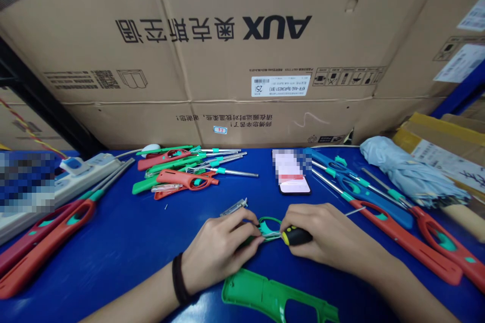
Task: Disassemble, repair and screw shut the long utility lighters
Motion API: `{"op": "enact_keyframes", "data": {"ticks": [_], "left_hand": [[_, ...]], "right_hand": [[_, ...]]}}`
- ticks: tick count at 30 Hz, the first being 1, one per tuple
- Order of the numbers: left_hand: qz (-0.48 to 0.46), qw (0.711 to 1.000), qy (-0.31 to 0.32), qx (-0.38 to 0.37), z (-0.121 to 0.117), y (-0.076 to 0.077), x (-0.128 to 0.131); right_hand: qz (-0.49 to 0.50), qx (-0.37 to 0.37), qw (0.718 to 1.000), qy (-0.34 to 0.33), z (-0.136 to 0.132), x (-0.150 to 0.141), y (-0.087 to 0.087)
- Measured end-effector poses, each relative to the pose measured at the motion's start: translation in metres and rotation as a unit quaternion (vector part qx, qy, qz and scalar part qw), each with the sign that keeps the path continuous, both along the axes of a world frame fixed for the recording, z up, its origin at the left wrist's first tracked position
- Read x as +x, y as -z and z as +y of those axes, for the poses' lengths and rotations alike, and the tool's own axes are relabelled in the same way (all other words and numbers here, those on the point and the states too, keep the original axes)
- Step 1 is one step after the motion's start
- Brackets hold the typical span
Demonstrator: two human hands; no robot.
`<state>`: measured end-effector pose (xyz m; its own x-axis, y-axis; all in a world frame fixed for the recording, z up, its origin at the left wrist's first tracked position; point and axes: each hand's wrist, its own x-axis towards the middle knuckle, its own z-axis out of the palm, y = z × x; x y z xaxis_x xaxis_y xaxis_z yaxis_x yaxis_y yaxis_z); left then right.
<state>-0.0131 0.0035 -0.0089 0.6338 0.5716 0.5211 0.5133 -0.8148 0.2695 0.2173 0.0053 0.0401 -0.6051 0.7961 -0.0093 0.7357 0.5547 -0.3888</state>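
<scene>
"Pinching something on the left?"

"Yes, my left hand (223,239) is clamped on the opened green lighter (266,228), which sits between my hands, beyond the loose green shell (261,291)."

"What could go wrong?"

"If that pinch slackens, the lighter may twist and the pale strands (272,235) snag on the black-and-yellow tool (297,235) my right hand (324,232) is closed round."

Behind a black-edged smartphone (294,184) stood a brown printed cardboard panel (223,68). Left of the smartphone lay a white power strip (68,185), right of it a pale-blue folded umbrella (411,169).
</scene>
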Motion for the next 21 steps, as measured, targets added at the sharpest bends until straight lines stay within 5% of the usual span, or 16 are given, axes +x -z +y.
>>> {"op": "enact_keyframes", "data": {"ticks": [21], "left_hand": [[-0.027,0.999,-0.014,-0.02,0.0003,-0.0016,0.002]], "right_hand": [[0.004,0.004,1.0,-0.011,0.0007,0.0037,0.0013]]}}
